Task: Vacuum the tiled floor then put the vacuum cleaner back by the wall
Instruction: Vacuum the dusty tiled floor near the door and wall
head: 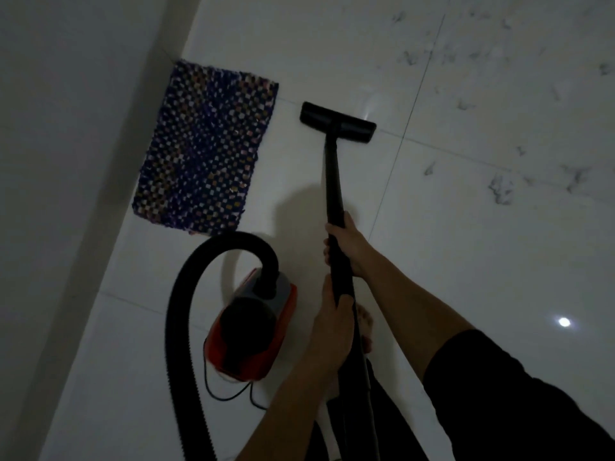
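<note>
Head view: right hand [348,246] and left hand [332,322] both grip the wand [333,181]. Nozzle [337,122] rests on tiled floor [466,261]; vacuum cleaner [256,331] sits left, near the wall [66,161].

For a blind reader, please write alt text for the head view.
The left hand and right hand grip a black vacuum wand; its floor head rests on white tiles beside a patterned mat. A red canister stands near the wall.

The black ribbed vacuum hose [178,327] is running off the bottom edge. The left hand [332,322] and black wand tube [334,181] are covering a bare foot [366,331]; the thin black cord [223,399] is passing behind the forearm.
</note>
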Available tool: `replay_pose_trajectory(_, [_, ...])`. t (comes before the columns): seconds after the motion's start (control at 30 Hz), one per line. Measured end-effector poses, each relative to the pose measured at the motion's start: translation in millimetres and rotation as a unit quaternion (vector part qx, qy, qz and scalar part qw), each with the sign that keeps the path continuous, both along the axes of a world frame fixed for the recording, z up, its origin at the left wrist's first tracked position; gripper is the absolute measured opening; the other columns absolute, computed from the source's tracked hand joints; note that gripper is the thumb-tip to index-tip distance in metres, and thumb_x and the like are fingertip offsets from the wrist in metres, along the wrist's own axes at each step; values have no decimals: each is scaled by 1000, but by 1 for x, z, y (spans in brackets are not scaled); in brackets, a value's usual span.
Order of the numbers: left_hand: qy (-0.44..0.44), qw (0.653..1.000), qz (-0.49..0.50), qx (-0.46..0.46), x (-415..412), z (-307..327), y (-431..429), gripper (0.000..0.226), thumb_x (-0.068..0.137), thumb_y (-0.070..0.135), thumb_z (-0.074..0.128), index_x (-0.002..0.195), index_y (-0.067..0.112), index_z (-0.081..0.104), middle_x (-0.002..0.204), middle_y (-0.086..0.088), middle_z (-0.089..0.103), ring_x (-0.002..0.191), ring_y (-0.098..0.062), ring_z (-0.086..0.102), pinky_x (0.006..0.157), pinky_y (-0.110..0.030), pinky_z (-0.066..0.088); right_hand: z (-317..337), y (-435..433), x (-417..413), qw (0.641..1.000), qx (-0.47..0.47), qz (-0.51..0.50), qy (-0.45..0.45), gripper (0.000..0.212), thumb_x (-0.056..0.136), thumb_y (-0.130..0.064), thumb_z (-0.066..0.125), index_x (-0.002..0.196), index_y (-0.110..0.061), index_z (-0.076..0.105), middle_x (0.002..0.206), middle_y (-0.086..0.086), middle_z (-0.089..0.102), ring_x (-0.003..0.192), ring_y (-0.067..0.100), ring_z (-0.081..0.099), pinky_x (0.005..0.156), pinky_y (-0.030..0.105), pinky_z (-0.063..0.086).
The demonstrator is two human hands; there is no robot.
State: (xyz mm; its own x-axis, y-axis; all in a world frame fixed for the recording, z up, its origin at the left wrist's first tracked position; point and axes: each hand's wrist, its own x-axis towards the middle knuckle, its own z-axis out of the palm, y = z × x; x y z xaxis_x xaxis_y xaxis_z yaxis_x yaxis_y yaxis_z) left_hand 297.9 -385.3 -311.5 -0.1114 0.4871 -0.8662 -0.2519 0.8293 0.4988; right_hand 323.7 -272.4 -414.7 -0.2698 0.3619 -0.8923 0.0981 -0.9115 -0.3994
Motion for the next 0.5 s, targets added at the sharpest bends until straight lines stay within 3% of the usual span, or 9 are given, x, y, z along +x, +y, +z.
replay_pose_trajectory(0.07, [4,1000,-1,14,14,-1,21,53,101,20,38,149,28,16,47,5,54,30,-6,47,37,-22,43,0,24,6,999,17,23,-17,47,100,-12,43,140,-32,31,65,7,42,48,17,42,39,22,43])
replay_pose_trajectory(0.17, [18,999,-13,30,24,2,60,61,101,22,40,150,32,6,60,-5,51,30,-3,47,36,-15,40,-3,66,13,998,31,46,-29,51,100,-12,44,144,-32,27,66,7,43,49,17,44,39,23,44])
replay_pose_trajectory(0.33, [-2,999,11,36,43,-3,106,60,101,22,39,149,40,9,68,-8,48,35,-8,49,39,-22,44,-5,112,27,995,33,81,-43,55,100,-13,44,148,-30,23,67,7,45,50,17,46,37,21,44])
replay_pose_trajectory(0.43, [13,999,11,37,49,-4,132,60,101,21,37,150,38,6,72,-7,50,40,-7,52,39,-18,45,-3,135,30,993,31,100,-49,56,100,-12,44,149,-29,23,67,8,45,51,17,46,36,20,44])
replay_pose_trajectory(0.5, [2,999,14,33,49,-2,146,60,101,23,37,149,41,5,74,-9,51,46,-14,52,40,-20,47,-3,150,31,992,29,109,-58,58,100,-12,44,150,-30,21,67,8,46,50,17,46,36,20,44])
